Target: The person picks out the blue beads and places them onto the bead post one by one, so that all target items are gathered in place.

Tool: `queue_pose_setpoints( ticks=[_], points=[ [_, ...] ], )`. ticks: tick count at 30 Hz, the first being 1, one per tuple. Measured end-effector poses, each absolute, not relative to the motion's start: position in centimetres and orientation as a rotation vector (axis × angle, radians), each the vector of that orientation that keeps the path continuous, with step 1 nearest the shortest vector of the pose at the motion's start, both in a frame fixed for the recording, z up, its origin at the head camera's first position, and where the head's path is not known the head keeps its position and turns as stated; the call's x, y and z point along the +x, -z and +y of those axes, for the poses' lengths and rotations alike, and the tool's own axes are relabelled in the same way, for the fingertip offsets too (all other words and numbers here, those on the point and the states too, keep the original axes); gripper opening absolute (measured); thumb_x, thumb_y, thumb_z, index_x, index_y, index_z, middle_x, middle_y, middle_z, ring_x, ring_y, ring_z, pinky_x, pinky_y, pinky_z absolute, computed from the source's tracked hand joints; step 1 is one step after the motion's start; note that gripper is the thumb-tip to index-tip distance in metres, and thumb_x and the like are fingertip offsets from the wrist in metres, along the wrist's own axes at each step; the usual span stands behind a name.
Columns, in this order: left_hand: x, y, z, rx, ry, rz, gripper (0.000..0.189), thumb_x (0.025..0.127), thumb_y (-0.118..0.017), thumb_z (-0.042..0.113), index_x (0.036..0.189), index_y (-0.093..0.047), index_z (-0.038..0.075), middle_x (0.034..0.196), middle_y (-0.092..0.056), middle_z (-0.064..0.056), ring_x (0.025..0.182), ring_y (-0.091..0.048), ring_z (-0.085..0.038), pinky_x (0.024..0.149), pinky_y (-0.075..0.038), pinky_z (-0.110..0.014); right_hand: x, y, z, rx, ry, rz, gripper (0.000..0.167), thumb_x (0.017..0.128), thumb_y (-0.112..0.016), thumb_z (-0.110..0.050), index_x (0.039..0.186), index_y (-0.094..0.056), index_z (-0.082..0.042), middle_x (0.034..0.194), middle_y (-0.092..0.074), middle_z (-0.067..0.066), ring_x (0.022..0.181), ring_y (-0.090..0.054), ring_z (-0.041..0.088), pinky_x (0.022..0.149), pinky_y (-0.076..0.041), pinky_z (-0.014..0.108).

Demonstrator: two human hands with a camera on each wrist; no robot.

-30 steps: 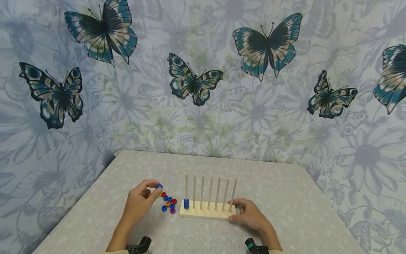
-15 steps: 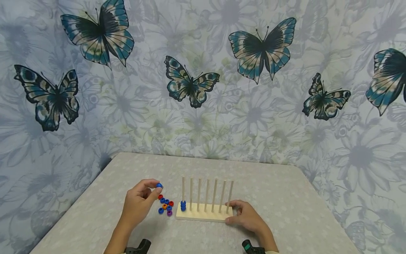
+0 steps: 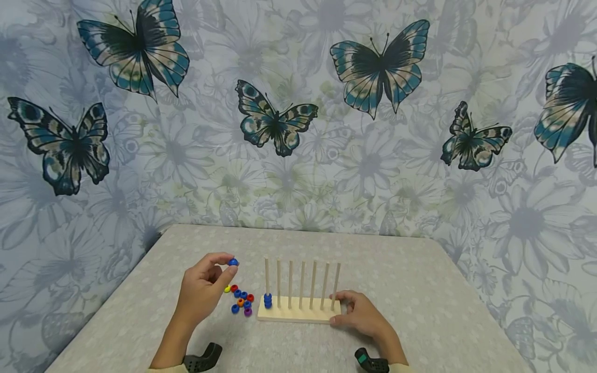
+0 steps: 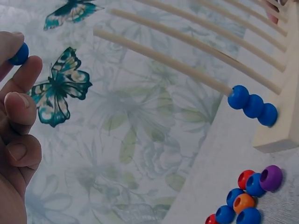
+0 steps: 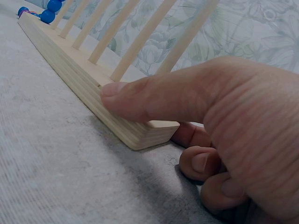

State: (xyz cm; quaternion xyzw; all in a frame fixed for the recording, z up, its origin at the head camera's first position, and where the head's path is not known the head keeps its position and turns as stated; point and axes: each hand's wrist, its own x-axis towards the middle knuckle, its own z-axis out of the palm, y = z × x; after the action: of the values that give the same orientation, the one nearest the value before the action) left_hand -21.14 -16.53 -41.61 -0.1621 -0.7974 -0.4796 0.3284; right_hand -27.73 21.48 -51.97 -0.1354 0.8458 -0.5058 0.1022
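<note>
My left hand (image 3: 201, 291) pinches a blue bead (image 3: 233, 262) between thumb and index finger, raised above the loose beads and left of the peg board. The same blue bead (image 4: 19, 54) shows at the fingertips in the left wrist view. A wooden peg board (image 3: 298, 314) with a row of several upright pegs stands on the table. Three blue beads (image 4: 253, 106) are stacked on its leftmost peg. With my right hand (image 3: 365, 315) I grip the board's right end; in the right wrist view the thumb (image 5: 140, 99) lies along the front edge and the other fingers are behind.
Loose beads lie in a group left of the board: several blue ones, red ones, an orange bead (image 3: 240, 302), a purple bead (image 3: 247, 312) and a yellow bead (image 3: 227, 289). The table (image 3: 392, 269) ends at a wall with butterfly pictures (image 3: 276, 119).
My left hand has lifted slightly with the blue bead, uncovering the yellow bead. The right hand stays on the board's end. The head view has shifted a little.
</note>
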Motion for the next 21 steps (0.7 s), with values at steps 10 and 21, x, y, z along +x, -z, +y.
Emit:
queue_pose_setpoints(
  ticks=[10, 21],
  points=[
    [-21.1, 38.9, -14.9, -0.516, 1.233, -2.116, 0.024, 0.089, -0.072, -0.001, 0.110, -0.068, 0.008, 0.056, -0.049, 0.000, 0.047, -0.031, -0.002, 0.040, -0.031, -0.021, -27.9, 52.1, 21.7, -0.401, 1.465, 2.516, 0.061, 0.067, -0.093, -0.026, 0.122, -0.071, -0.013, 0.087, -0.062, 0.003, 0.064, -0.040, 0.012, 0.052, -0.035, 0.023],
    [-23.3, 39.6, -14.6, -0.559, 1.190, -2.153, 0.025, 0.091, -0.074, 0.013, 0.114, -0.069, 0.021, 0.079, -0.063, 0.008, 0.047, -0.037, -0.004, 0.043, -0.036, -0.023, -28.0, 52.3, 21.8, -0.428, 1.467, 2.505, 0.059, 0.069, -0.092, -0.028, 0.122, -0.071, -0.015, 0.084, -0.060, 0.002, 0.062, -0.038, 0.012, 0.052, -0.034, 0.023]
  ],
)
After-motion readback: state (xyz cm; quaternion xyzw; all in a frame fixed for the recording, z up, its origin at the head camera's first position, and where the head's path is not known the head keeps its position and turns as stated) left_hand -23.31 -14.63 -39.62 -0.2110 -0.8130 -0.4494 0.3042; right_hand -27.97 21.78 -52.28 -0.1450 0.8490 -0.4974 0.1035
